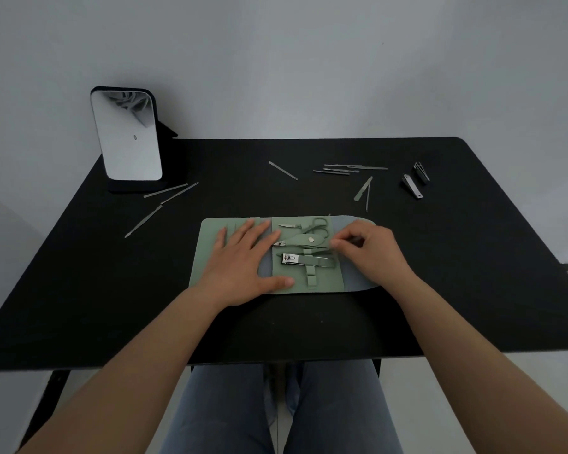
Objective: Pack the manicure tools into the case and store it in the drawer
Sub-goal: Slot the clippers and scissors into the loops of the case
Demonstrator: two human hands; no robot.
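Observation:
A green manicure case [210, 231] lies unfolded on the black table. Its middle panel holds scissors [315, 226], nippers [295, 240] and a nail clipper [305, 259] under straps. My left hand [243, 267] presses flat on the case's left half, fingers spread. At the right edge of the middle panel, my right hand [371, 253] has its fingers curled, and its fingertips pinch there; what they pinch is hidden. Loose thin tools lie on the table: three at the left [164, 199], one at the back centre [282, 170], several at the back right [351, 170], two clippers [415, 181] far right.
A standing mirror [127, 136] is at the table's back left corner. The black table [473, 257] ends at a front edge just above my knees. A pale wall is behind. No drawer is in view.

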